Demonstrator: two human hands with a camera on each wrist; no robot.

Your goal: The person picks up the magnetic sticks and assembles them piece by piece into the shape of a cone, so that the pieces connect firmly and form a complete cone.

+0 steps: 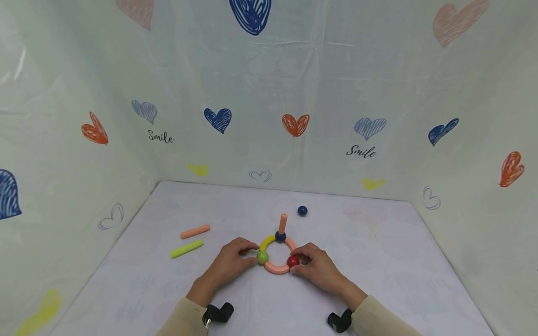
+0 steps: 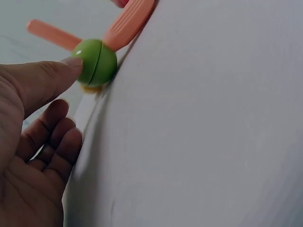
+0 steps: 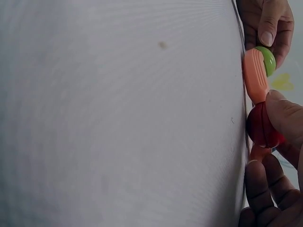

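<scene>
On the table, a ring joins curved rods and balls: a yellow curved rod (image 1: 266,242), a salmon curved rod (image 1: 276,269) in front and another salmon curved rod (image 1: 291,243) at the right. A navy ball (image 1: 280,237) forms the back joint, and a straight salmon rod (image 1: 283,224) rises from it. My left hand (image 1: 232,259) pinches the green ball (image 2: 97,62) at the ring's left, with the thumb against it. At the right side, my right hand (image 1: 318,267) pinches the red ball (image 3: 260,125) between thumb and fingers.
To the left of the ring lie a loose salmon rod (image 1: 195,231) and a lime-green rod (image 1: 187,249). A loose navy ball (image 1: 302,211) sits behind the ring. Heart-printed sheeting (image 1: 252,144) rises at the back and both sides of the white table (image 1: 378,261).
</scene>
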